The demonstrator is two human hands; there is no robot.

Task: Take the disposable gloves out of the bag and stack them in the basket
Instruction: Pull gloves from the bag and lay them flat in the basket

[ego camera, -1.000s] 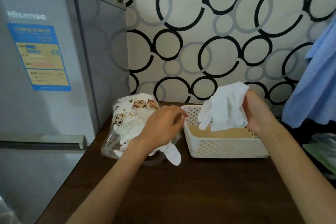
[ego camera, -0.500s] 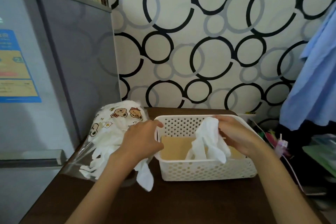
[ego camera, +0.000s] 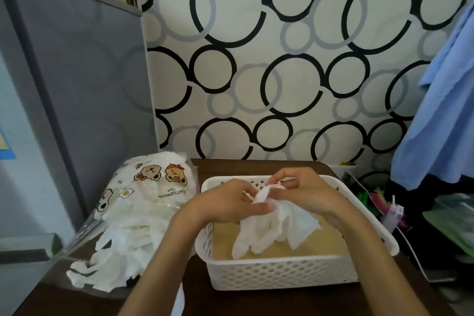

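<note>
A white perforated basket (ego camera: 282, 274) stands on the dark wooden table, its tan bottom showing. Over it, my left hand (ego camera: 225, 204) and my right hand (ego camera: 305, 191) both pinch the cuff of a white disposable glove (ego camera: 272, 231), whose fingers hang down into the basket. To the left lies a clear bag (ego camera: 143, 202) printed with cartoon bears, with several white gloves (ego camera: 112, 259) spilling from its open end toward the table's front edge.
A grey fridge (ego camera: 77, 90) stands close on the left, against the table (ego camera: 256, 300). A blue garment (ego camera: 441, 110) hangs at the right, with clutter and a green item (ego camera: 451, 223) below it. The circle-patterned wall is behind.
My left hand left the bag and joined my right hand on the glove. The glove came down from above the basket and now hangs into it. The view tilted downward.
</note>
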